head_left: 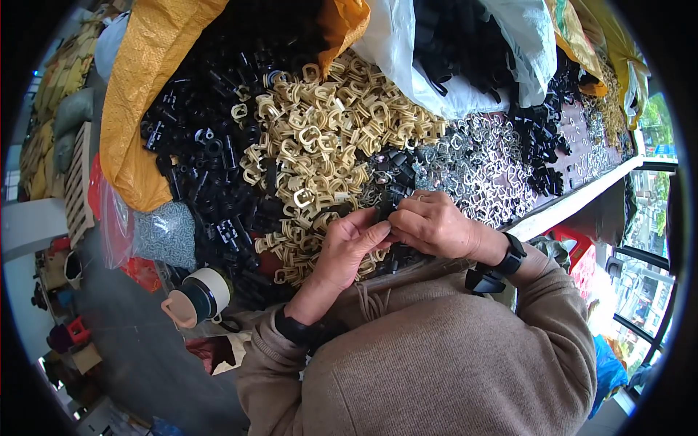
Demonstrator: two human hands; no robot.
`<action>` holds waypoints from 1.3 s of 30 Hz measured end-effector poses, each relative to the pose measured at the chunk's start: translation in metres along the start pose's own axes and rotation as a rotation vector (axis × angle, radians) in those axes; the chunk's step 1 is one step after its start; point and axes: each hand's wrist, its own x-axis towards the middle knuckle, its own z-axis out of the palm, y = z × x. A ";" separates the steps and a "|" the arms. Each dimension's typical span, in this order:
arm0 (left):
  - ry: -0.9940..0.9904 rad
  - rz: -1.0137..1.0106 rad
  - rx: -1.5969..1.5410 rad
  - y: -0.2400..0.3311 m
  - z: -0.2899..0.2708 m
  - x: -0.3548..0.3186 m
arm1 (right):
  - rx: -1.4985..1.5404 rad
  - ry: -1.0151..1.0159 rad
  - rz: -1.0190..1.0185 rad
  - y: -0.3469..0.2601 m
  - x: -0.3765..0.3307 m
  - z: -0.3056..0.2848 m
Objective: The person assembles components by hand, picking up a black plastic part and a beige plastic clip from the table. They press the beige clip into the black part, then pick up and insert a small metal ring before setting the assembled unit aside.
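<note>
Closest to us, the brown knit sweater (443, 363) fills the bottom of the frame, and just above it, right of centre, both hands are at work! The left hand (342, 251) pinches between thumb and fingers; the right hand (435, 224) curls in opposite, and between them they grip a small black plastic part (386, 206). Its visible stretch runs roughly up and down the frame, upper end toward the heaps; fingers cover the rest, so which end leads can't be told. Containers now: white plastic sack (396, 43), upper centre, black pieces (462, 43) inside its open mouth. Orange woven sack (134, 109), upper left, contents hidden. Clear plastic bag (166, 234), left, packed with small grey pieces. Beyond the hands, beige plastic clips (320, 134) sit heaped beside silvery metal clips (494, 171).
</note>
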 end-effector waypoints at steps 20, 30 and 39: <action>-0.055 0.011 -0.043 0.002 0.000 -0.002 | 0.146 0.098 0.085 -0.001 -0.001 0.003; -0.044 -0.008 -0.046 0.000 -0.001 -0.001 | 0.089 0.057 0.045 -0.001 0.000 0.001; 0.006 0.013 0.041 0.000 0.003 0.001 | 0.064 0.071 0.060 0.000 0.000 0.002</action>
